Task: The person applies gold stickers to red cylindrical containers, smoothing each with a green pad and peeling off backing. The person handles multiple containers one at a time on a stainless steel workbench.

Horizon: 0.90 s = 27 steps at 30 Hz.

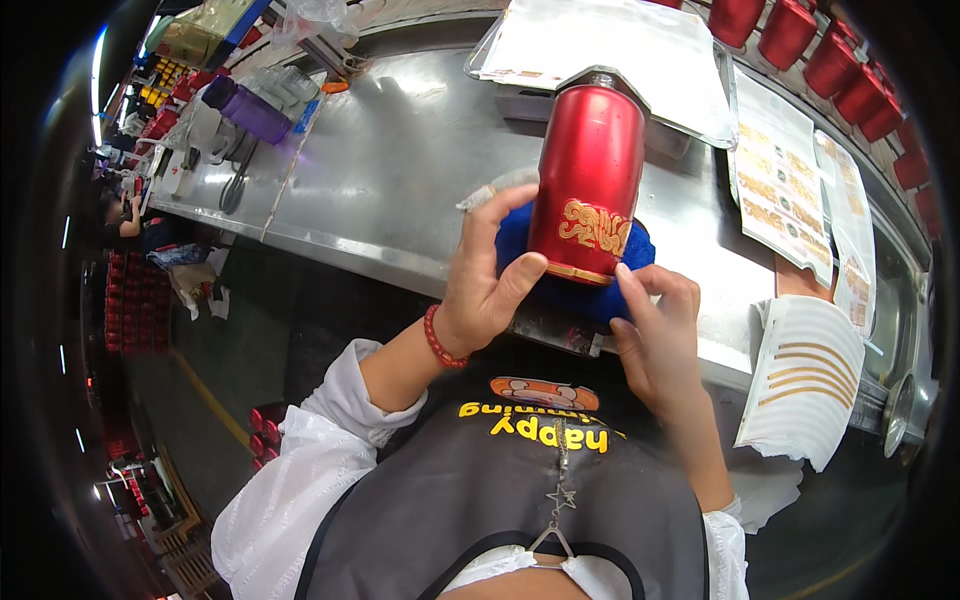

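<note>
2 hands: both are on 1 red metal bottle (588, 180), held upright over the near edge of the steel worktable (400, 170).
Left hand (487, 280): wrapped around the blue cloth (600, 290) under the bottle's base, thumb pressed against the lower rim, fingers curled closed on cloth and bottle together.
Right hand (655, 325): fingers together, index fingertip touching the bottle's bottom edge just beside the gold band; it steadies more than clamps.
Bottle: red body, silver top, gold decal (595, 228) low on the side facing the person.
Near things: sheets of gold decals (785, 190) lie to the right on the table; a curled stack of gold-striped strips (805, 375) hangs over the table edge; a row of more red bottles (850, 60) stands along the far right.
Doing it well: I judge the decal is being pressed or wiped down, so keep the cloth cupped firmly under the base, turn the bottle slowly, and rub from the decal's middle outward so no edge lifts or creases.
Risk: smooth metal may slip in the cloth.
</note>
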Motion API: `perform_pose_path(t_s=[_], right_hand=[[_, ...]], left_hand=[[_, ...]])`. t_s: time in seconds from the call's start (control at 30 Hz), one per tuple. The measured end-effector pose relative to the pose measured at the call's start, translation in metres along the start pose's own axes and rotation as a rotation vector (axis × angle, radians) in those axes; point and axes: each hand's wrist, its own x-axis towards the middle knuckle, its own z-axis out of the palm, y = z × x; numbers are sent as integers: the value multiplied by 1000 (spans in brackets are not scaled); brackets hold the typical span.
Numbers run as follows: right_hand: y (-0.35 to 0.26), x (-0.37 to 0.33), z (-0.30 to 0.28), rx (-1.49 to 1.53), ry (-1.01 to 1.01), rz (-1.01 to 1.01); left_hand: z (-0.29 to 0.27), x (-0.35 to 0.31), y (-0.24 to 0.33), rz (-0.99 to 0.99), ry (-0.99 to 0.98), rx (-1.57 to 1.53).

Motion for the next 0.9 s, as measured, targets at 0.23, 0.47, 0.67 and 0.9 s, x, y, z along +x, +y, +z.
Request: perform_pose_path(t_s=[0.23,0.47,0.67,0.9], right_hand=[[-2,-4,7,-39,-59,-38],[-4,-2,6,-62,-71,-29],[-13,8,6,-98,-46,-22],[-14,12,5,-149,-21,-71]], left_hand=[[1,11,4,-145,-168,-26],[-3,13,-1,-127,-188,-67],[-3,13,-4,-85,-147,-121],[-4,14,4,-69,-149,-26]])
